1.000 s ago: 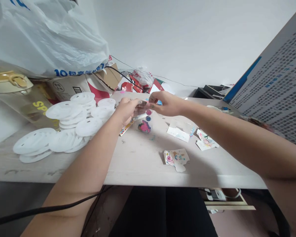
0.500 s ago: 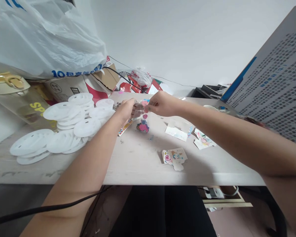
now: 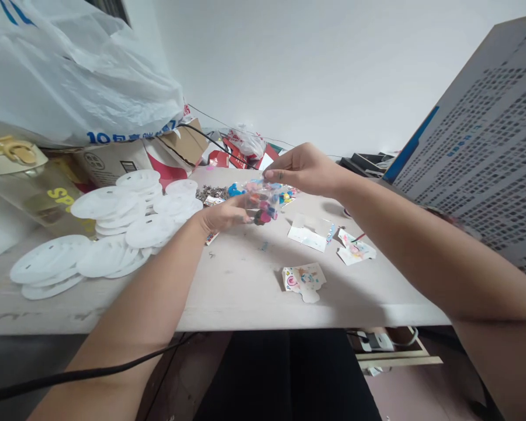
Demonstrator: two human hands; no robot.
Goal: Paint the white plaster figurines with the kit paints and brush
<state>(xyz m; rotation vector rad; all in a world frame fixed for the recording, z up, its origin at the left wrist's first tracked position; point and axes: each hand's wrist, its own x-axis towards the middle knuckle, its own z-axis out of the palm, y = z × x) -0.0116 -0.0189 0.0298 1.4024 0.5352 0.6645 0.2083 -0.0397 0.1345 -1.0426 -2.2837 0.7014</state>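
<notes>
A small clear plastic bag (image 3: 259, 197) with several bright pink, red, blue and dark pieces in it is held above the table, between my hands. My right hand (image 3: 300, 169) pinches the bag's top edge, thumb against fingers. Lower down, my left hand (image 3: 227, 215) grips the bag's left side, its fingertips partly hidden behind the plastic. Behind the hands lie more colourful small pieces (image 3: 286, 196) and a heap of small metallic parts (image 3: 213, 194). A printed card (image 3: 304, 279) is in front, with a white card (image 3: 310, 233) and another printed card (image 3: 355, 247) to the right.
Stacks of white discs (image 3: 153, 231) spread across the table's left side. Beyond them are a bottle (image 3: 35, 187), a cardboard box (image 3: 114, 166) and a big white plastic bag (image 3: 79, 76). A large printed panel (image 3: 477, 128) leans at right. A black cable (image 3: 92, 374) crosses my left forearm.
My right hand has risen and moved right, drawing the bag's top upward. My left hand has shifted slightly lower. The colourful pieces, seen below my hands before, now show inside the bag.
</notes>
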